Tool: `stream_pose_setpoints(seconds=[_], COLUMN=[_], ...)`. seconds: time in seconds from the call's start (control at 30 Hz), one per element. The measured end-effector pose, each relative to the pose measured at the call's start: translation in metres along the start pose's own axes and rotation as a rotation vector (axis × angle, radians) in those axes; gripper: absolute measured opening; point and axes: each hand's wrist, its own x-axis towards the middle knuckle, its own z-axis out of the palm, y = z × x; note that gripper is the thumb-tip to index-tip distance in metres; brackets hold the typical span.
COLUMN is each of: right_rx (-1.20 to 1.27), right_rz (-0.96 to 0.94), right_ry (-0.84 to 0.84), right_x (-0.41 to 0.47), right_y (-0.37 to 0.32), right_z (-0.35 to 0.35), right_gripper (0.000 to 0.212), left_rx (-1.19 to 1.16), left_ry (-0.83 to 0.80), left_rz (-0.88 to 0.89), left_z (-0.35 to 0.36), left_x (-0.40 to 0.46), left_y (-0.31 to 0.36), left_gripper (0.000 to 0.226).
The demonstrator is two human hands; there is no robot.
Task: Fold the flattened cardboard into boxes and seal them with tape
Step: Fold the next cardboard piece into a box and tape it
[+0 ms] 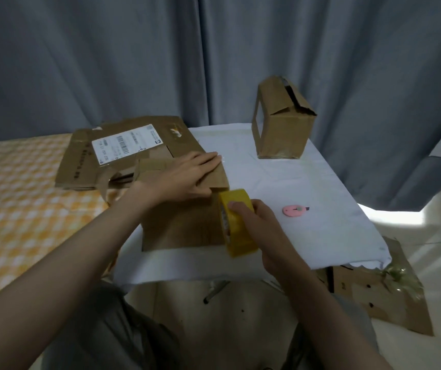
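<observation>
Far left of the box, a checked orange cloth (22, 198) covers a surface, and on it lies a flattened carton (123, 150) with a white shipping label, waiting its turn. Now the box (184, 222) itself, the landmark here: it sits low on the white tabletop (307, 182), flaps folded down. The left hand (187, 173) lies flat on the box's far flaps, fingers straight and together, pressing them shut. At the box's right edge stands the yellow tape (236, 222), up on its rim and touching the cardboard. The right hand (254, 220) grips the roll, thumb on its top edge, fingers curled around the far side.

So this looks like the sealing step: flaps closed, tape brought to the seam. I cannot tell whether a strip is already stuck down. The next move likely calls for anchoring the free end on the cardboard and drawing the roll across while the left hand keeps the flaps level.

Right of the box, a pink cutter (294, 210) lies near for cutting the strip. Beyond it stands a finished box (280, 121), upright at the tabletop's back. Lower right, more cardboard (379, 295) rests on the floor.
</observation>
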Motion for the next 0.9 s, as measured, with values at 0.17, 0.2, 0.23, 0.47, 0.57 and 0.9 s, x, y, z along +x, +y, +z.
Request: stream_pose_setpoints(seconds=[0.17,0.2,0.23,0.47,0.57,0.9], right_rx=[0.012,0.011,0.015,0.009,0.002,0.008], right_rz=[-0.018,-0.023,-0.026,0.039,0.049,0.072], right_ry=[0.026,0.031,0.040,0.071,0.059,0.073], right_x=[-0.010,-0.011,-0.011,-0.004,-0.008,-0.015], right_y=[-0.001,-0.001,-0.002,0.002,0.011,0.017], right_z=[-0.008,-0.010,-0.012,-0.024,-0.021,-0.027], right_gripper=[0.029,0.030,0.031,0.033,0.032,0.030], left_rx=[-0.091,-0.105,-0.121,-0.096,-0.093,-0.062], left_ry=[0.016,0.028,0.038,0.037,0.064,0.011], left_rz=[0.020,0.026,0.030,0.038,0.049,0.077], left_z=[-0.001,-0.002,-0.003,0.007,0.014,0.012], left_x=[0.004,0.004,0.006,0.019,0.014,0.008], left_y=[0.013,0.015,0.017,0.032,0.032,0.041], left_gripper=[0.081,0.080,0.079,0.079,0.081,0.082])
